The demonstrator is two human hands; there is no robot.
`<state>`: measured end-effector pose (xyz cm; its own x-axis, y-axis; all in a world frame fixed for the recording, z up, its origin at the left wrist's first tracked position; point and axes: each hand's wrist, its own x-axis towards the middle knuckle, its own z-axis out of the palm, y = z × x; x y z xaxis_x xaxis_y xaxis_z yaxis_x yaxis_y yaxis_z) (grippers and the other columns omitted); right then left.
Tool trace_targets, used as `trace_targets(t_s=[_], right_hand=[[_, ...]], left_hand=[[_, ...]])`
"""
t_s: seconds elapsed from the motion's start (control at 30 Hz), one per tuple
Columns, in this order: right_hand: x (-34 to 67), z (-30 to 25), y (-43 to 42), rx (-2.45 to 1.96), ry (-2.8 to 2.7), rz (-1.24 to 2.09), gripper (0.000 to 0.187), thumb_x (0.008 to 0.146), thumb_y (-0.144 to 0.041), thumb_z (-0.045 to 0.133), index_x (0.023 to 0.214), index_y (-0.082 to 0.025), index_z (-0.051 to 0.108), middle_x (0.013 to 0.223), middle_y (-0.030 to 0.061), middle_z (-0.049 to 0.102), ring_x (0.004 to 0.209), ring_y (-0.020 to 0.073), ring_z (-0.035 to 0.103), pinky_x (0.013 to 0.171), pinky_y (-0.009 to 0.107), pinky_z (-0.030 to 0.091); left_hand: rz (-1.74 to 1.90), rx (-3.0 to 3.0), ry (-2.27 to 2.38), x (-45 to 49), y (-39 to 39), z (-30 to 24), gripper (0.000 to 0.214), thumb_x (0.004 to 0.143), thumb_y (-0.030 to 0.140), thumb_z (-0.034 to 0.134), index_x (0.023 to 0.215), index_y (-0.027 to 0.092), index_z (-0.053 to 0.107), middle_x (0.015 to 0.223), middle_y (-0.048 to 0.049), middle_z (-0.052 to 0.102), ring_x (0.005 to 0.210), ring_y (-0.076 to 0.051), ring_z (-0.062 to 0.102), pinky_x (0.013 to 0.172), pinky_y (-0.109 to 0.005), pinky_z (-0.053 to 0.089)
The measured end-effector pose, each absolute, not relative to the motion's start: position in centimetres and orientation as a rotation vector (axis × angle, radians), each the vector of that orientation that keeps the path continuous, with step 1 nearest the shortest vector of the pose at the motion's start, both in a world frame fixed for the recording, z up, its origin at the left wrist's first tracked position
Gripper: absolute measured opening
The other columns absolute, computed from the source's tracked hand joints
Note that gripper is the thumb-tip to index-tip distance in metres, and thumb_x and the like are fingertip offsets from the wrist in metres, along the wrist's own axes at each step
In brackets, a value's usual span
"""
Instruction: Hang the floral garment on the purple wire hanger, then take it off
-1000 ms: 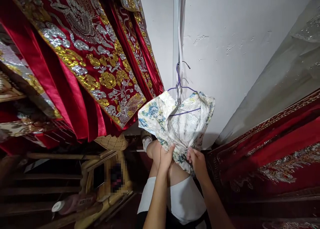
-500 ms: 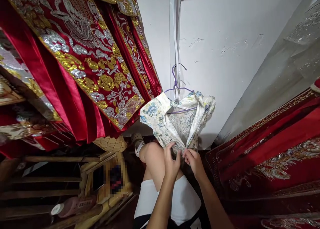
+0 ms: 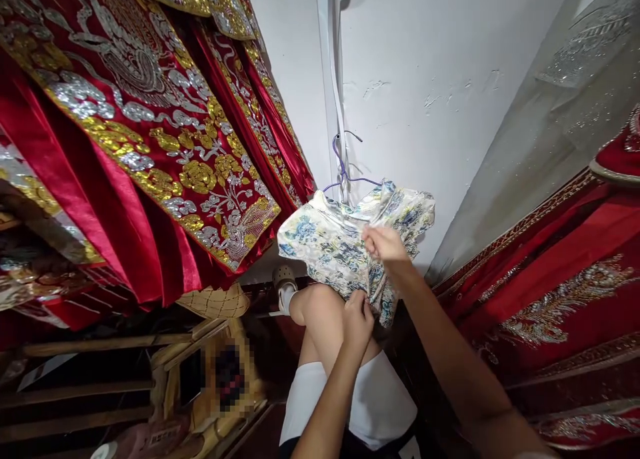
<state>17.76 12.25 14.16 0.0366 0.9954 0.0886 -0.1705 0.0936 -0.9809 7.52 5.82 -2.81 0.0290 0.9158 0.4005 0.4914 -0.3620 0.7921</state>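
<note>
A white garment with a blue floral print [image 3: 330,242] hangs on a purple wire hanger [image 3: 345,172] against the white wall. My left hand [image 3: 357,320] pinches the garment's lower edge, fingers closed on the cloth. My right hand [image 3: 383,242] is higher up, fingers pinched on the garment's middle front, near its right side. My raised knee [image 3: 315,305] sits just under the garment.
Red satin robes with gold and silver embroidery [image 3: 150,132] hang at the left. More red embroidered cloth [image 3: 550,292] lies at the right. A grey sheer cover [image 3: 550,112] hangs upper right. Wooden furniture [image 3: 200,372] stands lower left.
My right hand has moved up from the garment's bottom edge to its middle. The left hand stays at the lower edge. The garment's front now looks closed over the hanger bar.
</note>
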Motion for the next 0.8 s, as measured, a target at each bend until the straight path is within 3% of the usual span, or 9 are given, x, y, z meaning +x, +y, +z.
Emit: trace_targets(t_s=[0.13,0.27,0.37,0.5,0.57,0.63,0.7,0.8], right_hand=[[17.2,20.5,14.2,-0.855,-1.131,1.122,0.027,0.085,-0.035,0.070,0.069,-0.016,0.061,0.048,-0.0054,0.050,0.041,0.0051,0.036,0.041,0.018,0.023],[15.9,21.1,13.8,-0.838,-1.175,1.111,0.028,0.088,-0.033,0.066,0.066,-0.016,0.060,0.047,-0.0050,0.052,0.040,0.0045,0.037,0.041,0.017,0.023],[15.5,19.7,13.4,-0.844,-1.242,1.105,0.030,0.086,-0.037,0.068,0.064,-0.017,0.060,0.046,-0.0043,0.053,0.041,0.0056,0.039,0.042,0.018,0.027],[15.8,18.9,13.3,-0.839,-1.283,1.130,0.035,0.082,-0.043,0.071,0.061,-0.019,0.058,0.044,-0.0039,0.052,0.041,0.0071,0.039,0.043,0.021,0.027],[16.0,19.2,13.3,-0.826,-1.310,1.121,0.036,0.082,-0.046,0.071,0.060,-0.020,0.057,0.044,-0.0040,0.051,0.041,0.0076,0.038,0.043,0.022,0.027],[16.1,19.2,13.5,-0.800,-1.333,1.064,0.037,0.083,-0.050,0.069,0.063,-0.020,0.058,0.045,-0.0047,0.049,0.042,0.0084,0.037,0.044,0.023,0.027],[16.0,18.4,14.0,-0.784,-1.341,0.971,0.039,0.085,-0.055,0.068,0.067,-0.020,0.060,0.046,-0.0055,0.046,0.044,0.0096,0.038,0.046,0.023,0.028],[15.8,15.6,15.1,-0.890,-1.318,0.866,0.042,0.085,-0.060,0.066,0.070,-0.021,0.061,0.051,-0.0051,0.046,0.049,0.0115,0.039,0.049,0.025,0.029]], left_hand=[[1.095,2.080,1.450,6.8,6.4,-3.1,0.025,0.082,-0.001,0.043,0.076,0.023,0.048,0.080,-0.0039,0.059,0.077,-0.021,0.058,0.069,-0.029,0.039],[1.005,2.059,1.409,5.6,6.3,-3.1,0.022,0.082,0.001,0.048,0.078,0.021,0.056,0.080,-0.0059,0.064,0.075,-0.021,0.061,0.069,-0.030,0.043],[1.203,1.909,1.272,4.6,7.1,0.7,0.017,0.088,0.012,0.058,0.102,0.018,0.066,0.089,-0.0068,0.069,0.083,-0.022,0.066,0.076,-0.031,0.049],[1.735,1.853,1.170,2.8,10.1,11.2,0.037,0.102,0.030,0.052,0.137,0.020,0.056,0.100,-0.0073,0.071,0.091,-0.019,0.067,0.085,-0.033,0.051],[1.803,2.075,1.092,1.8,11.9,16.1,0.032,0.103,0.031,0.052,0.132,0.021,0.061,0.104,-0.0075,0.071,0.092,-0.019,0.066,0.087,-0.033,0.051],[1.679,2.312,1.008,1.2,13.4,19.3,0.020,0.102,0.030,0.054,0.110,0.020,0.069,0.099,-0.0064,0.071,0.090,-0.018,0.066,0.086,-0.031,0.050],[1.532,2.486,0.979,1.0,14.5,20.8,0.018,0.102,0.028,0.052,0.095,0.019,0.066,0.093,-0.0059,0.070,0.086,-0.018,0.064,0.081,-0.030,0.049],[1.477,2.587,1.017,0.9,15.3,21.5,0.018,0.102,0.023,0.049,0.089,0.019,0.060,0.090,-0.0067,0.066,0.084,-0.019,0.061,0.080,-0.030,0.048]])
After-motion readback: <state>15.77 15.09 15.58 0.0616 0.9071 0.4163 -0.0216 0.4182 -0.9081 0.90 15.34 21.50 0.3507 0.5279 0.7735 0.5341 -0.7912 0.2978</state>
